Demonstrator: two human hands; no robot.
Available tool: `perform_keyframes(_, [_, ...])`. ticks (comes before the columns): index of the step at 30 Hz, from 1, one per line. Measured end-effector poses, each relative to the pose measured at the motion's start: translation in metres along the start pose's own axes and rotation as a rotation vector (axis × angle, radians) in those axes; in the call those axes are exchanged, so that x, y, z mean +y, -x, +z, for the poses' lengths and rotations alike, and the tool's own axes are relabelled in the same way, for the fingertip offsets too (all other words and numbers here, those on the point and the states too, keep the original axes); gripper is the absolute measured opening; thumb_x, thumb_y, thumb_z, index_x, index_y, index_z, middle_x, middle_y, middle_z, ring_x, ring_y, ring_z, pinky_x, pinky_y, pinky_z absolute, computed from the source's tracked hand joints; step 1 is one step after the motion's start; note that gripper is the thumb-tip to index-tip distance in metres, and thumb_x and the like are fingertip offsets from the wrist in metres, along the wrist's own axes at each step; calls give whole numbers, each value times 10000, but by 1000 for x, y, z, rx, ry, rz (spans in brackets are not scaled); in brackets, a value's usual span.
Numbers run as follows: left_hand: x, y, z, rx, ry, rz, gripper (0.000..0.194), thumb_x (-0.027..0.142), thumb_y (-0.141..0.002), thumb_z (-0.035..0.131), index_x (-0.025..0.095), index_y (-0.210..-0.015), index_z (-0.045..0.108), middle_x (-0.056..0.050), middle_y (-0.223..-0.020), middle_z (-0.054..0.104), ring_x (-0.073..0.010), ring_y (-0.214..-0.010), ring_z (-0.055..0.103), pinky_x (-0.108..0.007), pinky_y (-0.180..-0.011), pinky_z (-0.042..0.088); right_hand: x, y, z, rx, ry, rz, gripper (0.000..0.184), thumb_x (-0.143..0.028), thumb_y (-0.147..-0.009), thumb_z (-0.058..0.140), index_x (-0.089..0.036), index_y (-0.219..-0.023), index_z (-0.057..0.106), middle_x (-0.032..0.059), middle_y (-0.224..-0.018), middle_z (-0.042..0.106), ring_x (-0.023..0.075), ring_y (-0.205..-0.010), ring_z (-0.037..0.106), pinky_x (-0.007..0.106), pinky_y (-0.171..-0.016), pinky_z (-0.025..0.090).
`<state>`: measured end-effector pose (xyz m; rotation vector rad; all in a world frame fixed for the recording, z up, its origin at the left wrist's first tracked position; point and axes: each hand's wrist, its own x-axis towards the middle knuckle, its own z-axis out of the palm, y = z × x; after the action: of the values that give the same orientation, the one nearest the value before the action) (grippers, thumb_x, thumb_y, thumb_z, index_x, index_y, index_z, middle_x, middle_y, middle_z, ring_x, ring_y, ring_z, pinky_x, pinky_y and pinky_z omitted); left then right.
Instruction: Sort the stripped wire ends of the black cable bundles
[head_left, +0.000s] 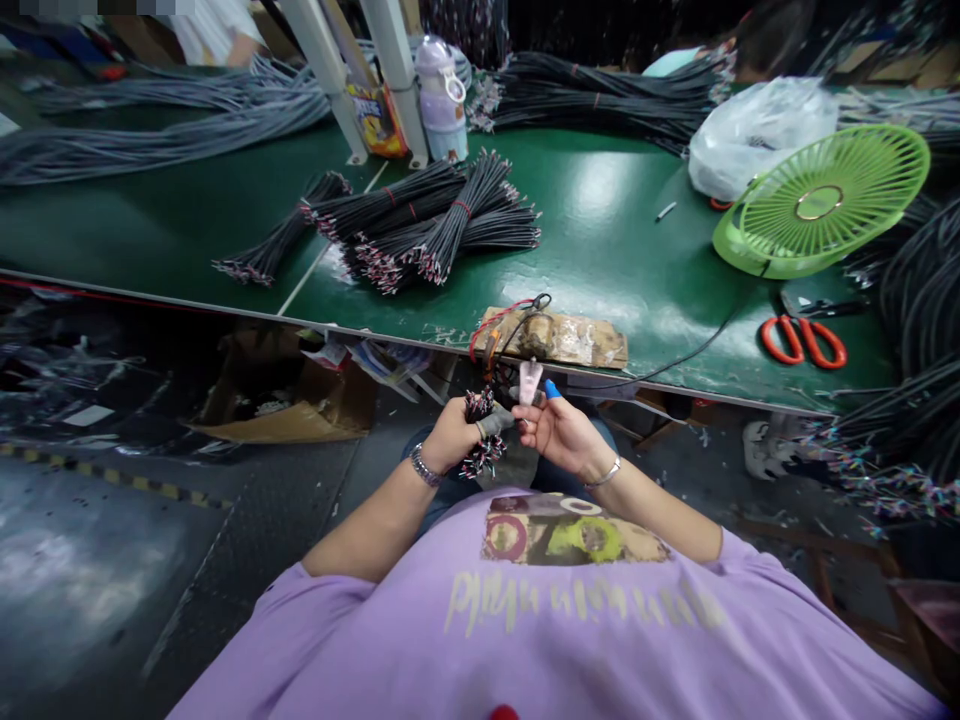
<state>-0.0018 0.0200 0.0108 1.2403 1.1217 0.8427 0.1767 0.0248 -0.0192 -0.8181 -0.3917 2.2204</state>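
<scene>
While the left hand (450, 436) clenches a wire bunch (484, 455), its many ends stick out around the gloved thumb, probably so single tips are easy to reach. Close beside it, the right hand (566, 432) draws its fingertips together near the bunch; whether they grip anything, I cannot tell. Both hands work low, just off the bench (637, 270), under a wooden block (604, 345) that seems set at the edge for nearness. Red ties likely keep the piled bundles (457, 215) together. Scissors (808, 328) lie handles nearest, presumably for quick grabbing.
</scene>
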Motion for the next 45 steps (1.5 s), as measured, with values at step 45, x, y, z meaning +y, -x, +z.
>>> perform_keyframes(45, [-8,3,4,1,116,-51,282,326,-596,788,103,-662,628,-9,-612,622,-104,-554,542,-226,-555,440,12,3,-5,-6,123,-174,156,-200,-641,736,-149,-764,655,3,-698,683,62,-490,479,230,-534,514])
